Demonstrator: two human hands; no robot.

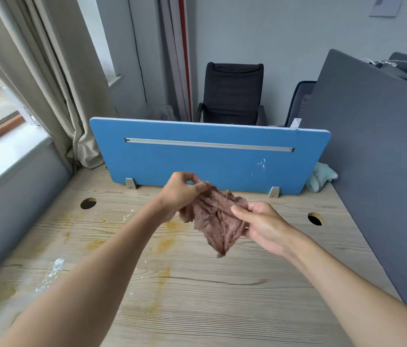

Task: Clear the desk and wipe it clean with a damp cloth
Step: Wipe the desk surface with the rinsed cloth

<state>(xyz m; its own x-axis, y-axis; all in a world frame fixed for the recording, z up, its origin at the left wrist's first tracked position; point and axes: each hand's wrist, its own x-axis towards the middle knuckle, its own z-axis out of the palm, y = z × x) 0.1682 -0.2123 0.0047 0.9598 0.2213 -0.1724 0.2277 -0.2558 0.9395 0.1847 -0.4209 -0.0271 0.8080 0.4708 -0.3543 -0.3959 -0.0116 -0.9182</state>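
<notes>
Bare arms are lying nearest the lens as I am watching from my remote station: the left forearm [97, 271] is coming in from 7 o'clock, the right forearm [335, 276] from 5 o'clock. Both are meeting over the middle of the wooden desk [197, 309], where the brown cloth [216, 221] is hanging crumpled between the hands, above the desktop. The left hand [182, 190] is pinching the cloth's upper edge at 11 o'clock between thumb and curled fingers. The right hand [262, 226] is gripping its edge at 3 o'clock, thumb lying on top and the other fingers curled underneath.

Yellowish stains [165, 242] are showing on the wood at 7 o'clock of the cloth. A white powdery smear [56, 266] is sitting farther out at 8 o'clock, near the desk's left edge. Two round cable holes are flanking the hands, one at 9 o'clock [88, 203] and one at 3 o'clock [315, 219].

A blue divider [210, 166] is standing across the desk's far edge at 12 o'clock. A pale green cloth [321, 177] is lying bunched at its right end, beside a grey partition [372, 159]. A black chair [232, 93] is standing behind the divider.
</notes>
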